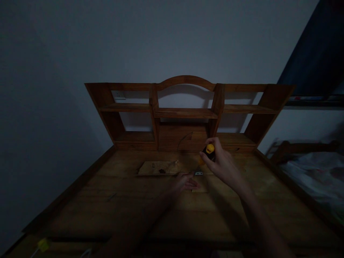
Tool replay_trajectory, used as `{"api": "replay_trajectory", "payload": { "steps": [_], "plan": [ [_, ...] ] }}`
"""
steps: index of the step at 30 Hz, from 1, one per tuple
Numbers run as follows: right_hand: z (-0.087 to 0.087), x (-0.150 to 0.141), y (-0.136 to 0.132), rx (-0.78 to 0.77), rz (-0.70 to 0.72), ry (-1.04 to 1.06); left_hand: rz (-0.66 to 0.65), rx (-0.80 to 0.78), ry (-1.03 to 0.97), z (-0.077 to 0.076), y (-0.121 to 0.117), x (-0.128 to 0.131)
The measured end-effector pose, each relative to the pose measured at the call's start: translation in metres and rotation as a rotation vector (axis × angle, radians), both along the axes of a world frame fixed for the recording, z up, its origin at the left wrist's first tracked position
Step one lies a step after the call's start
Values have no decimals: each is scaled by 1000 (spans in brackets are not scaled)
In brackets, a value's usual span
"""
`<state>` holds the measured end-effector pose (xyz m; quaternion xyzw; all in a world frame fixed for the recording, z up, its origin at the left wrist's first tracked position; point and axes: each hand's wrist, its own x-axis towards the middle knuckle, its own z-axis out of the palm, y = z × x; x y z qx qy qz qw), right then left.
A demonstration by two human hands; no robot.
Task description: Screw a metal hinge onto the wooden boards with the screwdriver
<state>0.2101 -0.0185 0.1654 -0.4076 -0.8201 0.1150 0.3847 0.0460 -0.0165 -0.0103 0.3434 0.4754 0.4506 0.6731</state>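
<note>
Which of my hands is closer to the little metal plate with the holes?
Your left hand: its fingertips are beside the metal plate's left end. Your right hand is raised above and to the right, gripping the yellow-and-black screwdriver.

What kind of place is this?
Probably a bedroom or home study: wooden desk with a built-in shelf unit, plain wall, and what looks like a bed at the right.
</note>
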Motion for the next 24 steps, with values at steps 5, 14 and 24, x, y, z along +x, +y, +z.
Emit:
{"api": "replay_trajectory", "payload": {
  "steps": [5,14,24],
  "plan": [
    [8,3,2,22,162,-102,-27,36,-13,-2,-2,-2],
    [8,-11,11,254,123,-271,-14,30,-35,-8,3,-3],
    [15,-14,13,197,170,-300,-12,16,-77,-16,2,-1]
  ]
}}
